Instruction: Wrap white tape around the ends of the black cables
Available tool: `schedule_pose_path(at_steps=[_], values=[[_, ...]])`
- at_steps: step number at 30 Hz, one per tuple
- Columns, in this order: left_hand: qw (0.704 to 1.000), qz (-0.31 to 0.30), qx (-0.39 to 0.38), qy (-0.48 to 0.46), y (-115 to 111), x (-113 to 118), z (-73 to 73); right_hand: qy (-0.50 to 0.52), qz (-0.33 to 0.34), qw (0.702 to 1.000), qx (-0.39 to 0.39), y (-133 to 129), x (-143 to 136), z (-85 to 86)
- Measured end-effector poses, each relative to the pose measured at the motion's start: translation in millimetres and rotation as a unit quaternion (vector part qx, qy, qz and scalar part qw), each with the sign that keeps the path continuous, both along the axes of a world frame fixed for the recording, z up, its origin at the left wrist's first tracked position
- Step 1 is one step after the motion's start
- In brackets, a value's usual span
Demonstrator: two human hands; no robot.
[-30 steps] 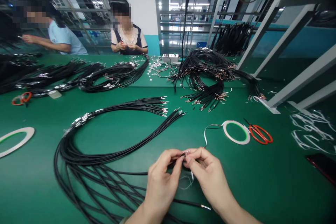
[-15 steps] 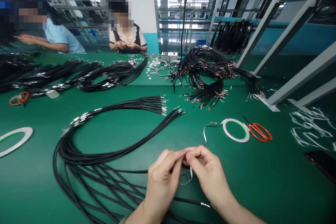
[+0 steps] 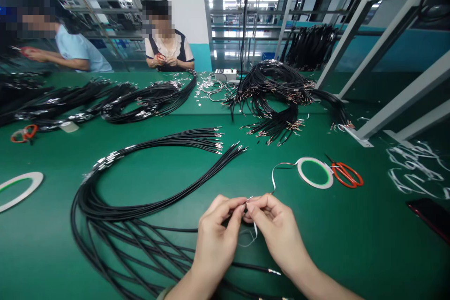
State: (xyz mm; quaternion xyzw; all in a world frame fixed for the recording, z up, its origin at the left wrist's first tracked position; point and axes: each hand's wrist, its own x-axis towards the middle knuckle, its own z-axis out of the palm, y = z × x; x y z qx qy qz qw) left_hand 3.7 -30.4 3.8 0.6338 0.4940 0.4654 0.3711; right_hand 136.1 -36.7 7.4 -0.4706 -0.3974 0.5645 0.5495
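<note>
Your left hand (image 3: 216, 232) and right hand (image 3: 276, 220) meet above the green table (image 3: 147, 173), fingertips almost touching. You pinch a thin black cable (image 3: 245, 208) in your left hand, thumb and fingers closed near its end. That end lies right between your two grips, with its bright tip just at the fingertips of your right hand. The tip is small and partly covered, so its exact seating is hard to judge.

Your right hand is closed too, apparently on the white strip (image 3: 273, 179), which comes in from above and hangs in a loose curl below your fingers. The strip's other end runs to the tape roll (image 3: 315, 173), lying flat beyond your right hand, with the orange-handled scissors (image 3: 348, 176) just beside it.

To your left, the large cable bundle (image 3: 105, 206) curves in an open loop, its trimmed ends pointing right. Some of its cables pass beneath your left forearm, and one loose cable end (image 3: 274, 272) shows between your forearms. Across the table, a person (image 3: 168, 51) holds something red-handled, near coiled cables (image 3: 147, 101).
</note>
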Motion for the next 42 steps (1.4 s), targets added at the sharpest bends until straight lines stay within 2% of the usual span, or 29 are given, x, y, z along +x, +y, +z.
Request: schedule_pose_path(at_steps=[5, 17, 33, 42], values=[[0.999, 0.003, -0.037, -0.015, -1, 1, -0.2, 0.006, 0.003, 1.0, -0.004, 1, -1, -0.7], [0.998, 0.036, 0.023, 0.046, -4, 0, -6.2, -0.004, 0.0, 1.0, -0.006, 0, -1, -5.6], [0.991, -0.008, 0.112, 0.073, -3, 1, 4.1, 0.031, -0.004, 0.999, -0.011, -1, -2, -2.6], [0.998, 0.008, 0.039, 0.052, -2, 0, -1.2, 0.028, -0.007, 0.999, -0.017, 0, -2, 0.1]])
